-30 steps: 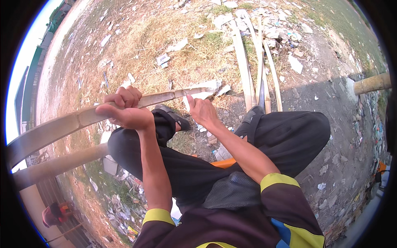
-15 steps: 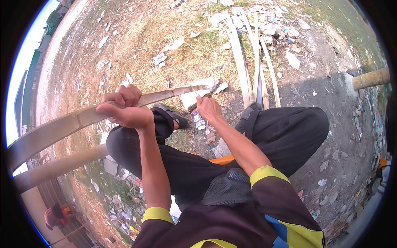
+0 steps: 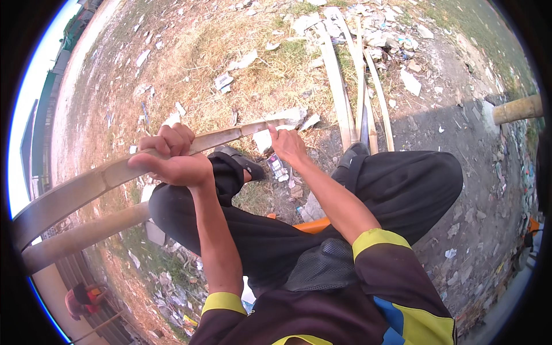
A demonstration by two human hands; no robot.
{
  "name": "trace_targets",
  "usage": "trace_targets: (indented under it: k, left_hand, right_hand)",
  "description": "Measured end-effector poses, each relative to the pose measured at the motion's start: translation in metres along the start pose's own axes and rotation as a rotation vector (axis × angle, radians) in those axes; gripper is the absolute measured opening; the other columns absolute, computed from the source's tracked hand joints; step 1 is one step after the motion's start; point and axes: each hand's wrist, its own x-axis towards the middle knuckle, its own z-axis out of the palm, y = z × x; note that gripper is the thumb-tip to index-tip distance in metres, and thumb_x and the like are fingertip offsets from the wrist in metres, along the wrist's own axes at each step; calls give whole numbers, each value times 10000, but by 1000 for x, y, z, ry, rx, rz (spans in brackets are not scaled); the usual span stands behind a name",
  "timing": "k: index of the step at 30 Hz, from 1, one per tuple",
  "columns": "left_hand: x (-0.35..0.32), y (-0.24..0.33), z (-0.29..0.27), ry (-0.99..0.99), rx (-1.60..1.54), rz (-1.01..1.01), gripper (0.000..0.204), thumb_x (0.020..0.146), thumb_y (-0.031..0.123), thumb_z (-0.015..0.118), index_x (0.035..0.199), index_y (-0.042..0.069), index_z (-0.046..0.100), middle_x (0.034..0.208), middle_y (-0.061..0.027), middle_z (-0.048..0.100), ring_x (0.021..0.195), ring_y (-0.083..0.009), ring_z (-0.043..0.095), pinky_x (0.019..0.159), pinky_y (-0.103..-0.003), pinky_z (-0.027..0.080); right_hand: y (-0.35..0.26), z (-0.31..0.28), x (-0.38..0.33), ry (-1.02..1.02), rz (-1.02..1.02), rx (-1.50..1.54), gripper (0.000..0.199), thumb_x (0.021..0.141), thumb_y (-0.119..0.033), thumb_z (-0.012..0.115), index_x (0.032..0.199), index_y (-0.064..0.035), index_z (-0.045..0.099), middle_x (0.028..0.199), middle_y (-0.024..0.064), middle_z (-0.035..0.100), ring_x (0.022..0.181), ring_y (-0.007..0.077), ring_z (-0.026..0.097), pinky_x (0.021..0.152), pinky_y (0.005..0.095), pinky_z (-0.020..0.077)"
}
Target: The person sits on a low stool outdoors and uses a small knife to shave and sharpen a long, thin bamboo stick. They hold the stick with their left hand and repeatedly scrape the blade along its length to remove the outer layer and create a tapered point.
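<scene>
A long split bamboo strip [image 3: 86,185] slants across in front of me, from the left rim to the trash-strewn ground between my feet. My left hand [image 3: 172,158] is closed round it, fingers over the top and thumb along the near side. At the strip's far, thinner end is my right hand [image 3: 288,146], closed, with its thumb against or close beside the strip. What the right fingers hold, if anything, is hidden. Several pale bamboo slats [image 3: 339,86] lie on the ground ahead, their near ends by my right shoe [image 3: 352,156].
A thick bamboo pole [image 3: 92,230] runs below the strip at left, passing behind my left knee. Another bamboo pole end [image 3: 517,109] juts in at right. Paper and plastic scraps [image 3: 391,40] litter dry grass and dirt. An orange seat edge [image 3: 313,225] shows beneath me. Another person [image 3: 83,299] is at lower left.
My left hand has dropped slightly and moved a little left along the strip. The right hand has shifted slightly left and up, its thumb nearer the strip.
</scene>
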Motion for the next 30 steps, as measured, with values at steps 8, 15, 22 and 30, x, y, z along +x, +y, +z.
trace_targets:
  k: [8,15,22,30]
  left_hand:
    - [0,-2,2,-34,-42,13,545,902,613,283,648,134,234,498,48,128,454,-80,102,421,-258,112]
    - [5,2,0,3,51,-10,563,885,645,271,632,144,227,518,38,136,473,-88,115,449,-260,107]
    - [-1,-1,-1,-77,-24,-23,559,884,644,275,640,142,228,508,41,143,466,-85,111,441,-261,103]
    - [0,0,-6,-94,-53,-24,546,903,615,278,648,132,248,488,43,143,451,-78,107,422,-257,101]
  right_hand:
    - [20,13,13,46,17,12,714,933,-503,251,790,73,647,747,312,604,749,440,612,699,484,494]
    - [30,19,20,104,-35,-7,692,929,-502,255,802,49,655,849,272,628,801,417,612,724,475,493]
    - [45,21,32,18,179,-80,633,926,-474,251,955,16,649,935,243,635,871,400,619,771,467,498]
    - [97,5,17,-9,288,18,642,931,-474,247,1011,48,611,1039,314,571,995,425,557,886,478,422]
